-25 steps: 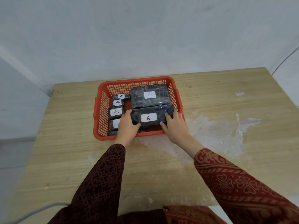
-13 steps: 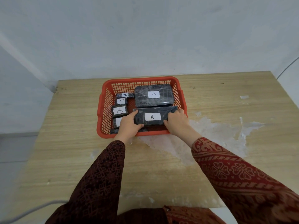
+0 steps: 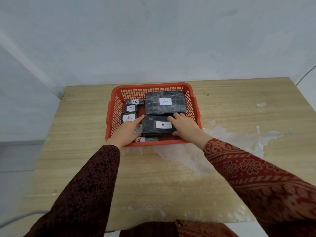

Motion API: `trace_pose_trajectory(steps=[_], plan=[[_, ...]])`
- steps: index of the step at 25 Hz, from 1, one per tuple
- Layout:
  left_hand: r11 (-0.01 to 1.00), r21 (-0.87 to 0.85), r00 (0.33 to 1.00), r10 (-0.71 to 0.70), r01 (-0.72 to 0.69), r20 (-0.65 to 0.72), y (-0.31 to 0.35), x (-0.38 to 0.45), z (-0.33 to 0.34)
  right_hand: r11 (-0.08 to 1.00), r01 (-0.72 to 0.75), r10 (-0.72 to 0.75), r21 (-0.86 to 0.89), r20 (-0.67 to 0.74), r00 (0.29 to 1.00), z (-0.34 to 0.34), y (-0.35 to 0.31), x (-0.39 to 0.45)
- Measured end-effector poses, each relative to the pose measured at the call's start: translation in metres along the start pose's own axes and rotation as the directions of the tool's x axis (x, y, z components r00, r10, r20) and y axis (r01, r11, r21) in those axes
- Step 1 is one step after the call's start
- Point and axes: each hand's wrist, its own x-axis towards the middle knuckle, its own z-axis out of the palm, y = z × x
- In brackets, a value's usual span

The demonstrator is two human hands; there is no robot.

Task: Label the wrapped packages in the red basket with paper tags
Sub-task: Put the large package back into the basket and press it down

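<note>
— Where, the packages?
— In the red basket (image 3: 192, 106) on the wooden table (image 3: 239, 117); near package (image 3: 152, 125) lying flat, tagged "A" (image 3: 163, 125).
— Hands?
— Right hand (image 3: 185, 125) spread over its right end, thumb at the near edge. Left hand (image 3: 127, 132) loosely open, forefinger touching its left corner, perhaps.

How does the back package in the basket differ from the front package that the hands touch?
The back package is wider and thicker than the front package, which is slimmer. The back package lies free; the front package has the right hand on it and the left hand at its left end. The back package's tag is squarish, the front's oblong. Both are dark, wrapped and marked A.
</note>
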Motion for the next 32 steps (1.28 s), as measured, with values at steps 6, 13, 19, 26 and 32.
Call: trace_pose_trajectory(steps=[6,13,19,26,32], plan=[[0.972,0.203,0.993,0.121,-0.116,-0.012,-0.017,0.007,-0.006,0.995,0.092,-0.089,-0.039,0.066,0.994,0.006,0.014,0.004],[0.928,0.294,0.973,0.225,-0.231,0.054,-0.015,0.008,-0.009,1.0,-0.006,0.005,0.022,0.049,0.999,0.006,0.003,0.007],[0.949,0.25,0.981,0.192,-0.194,0.033,-0.008,0.002,-0.011,0.999,-0.038,0.038,0.008,0.032,0.999,0.012,0.0,0.005],[0.973,0.204,0.99,0.084,-0.106,0.114,-0.005,0.0,-0.005,0.999,-0.014,0.013,0.032,0.04,0.999,0.013,0.003,0.004],[0.977,0.186,0.994,0.095,-0.105,0.061,-0.002,-0.001,-0.005,1.0,-0.012,0.012,0.003,0.009,1.0,0.011,0.005,0.005]])
